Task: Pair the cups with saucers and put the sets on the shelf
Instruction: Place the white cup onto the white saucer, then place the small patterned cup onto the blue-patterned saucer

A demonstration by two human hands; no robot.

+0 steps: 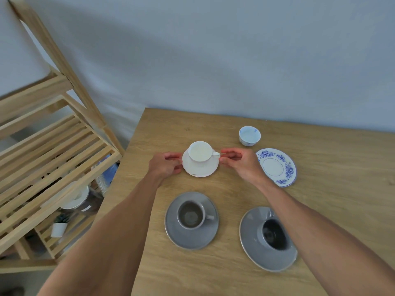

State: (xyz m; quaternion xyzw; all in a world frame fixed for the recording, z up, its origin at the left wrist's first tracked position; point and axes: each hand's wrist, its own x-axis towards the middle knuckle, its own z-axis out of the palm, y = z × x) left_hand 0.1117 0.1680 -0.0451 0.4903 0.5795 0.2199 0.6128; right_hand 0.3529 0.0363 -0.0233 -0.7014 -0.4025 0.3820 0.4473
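Two grey sets [191, 220] [268, 238] sit paired on the desk [320, 210] nearest me. Farther off, the left hand [165, 164] and right hand [239, 162] each pinch an edge of the white saucer [199, 168] carrying the white cup [201, 151]. Blue cup [249, 135] and blue saucer [276, 166] lie apart, unpaired. Nothing looks shelved yet on the shelf [53, 146].

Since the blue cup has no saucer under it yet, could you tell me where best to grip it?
The blue-patterned cup stands upright and shows no handle, so I would probably pinch its rim or wrap its round wall from above, coming from the right hand side, nearest it.
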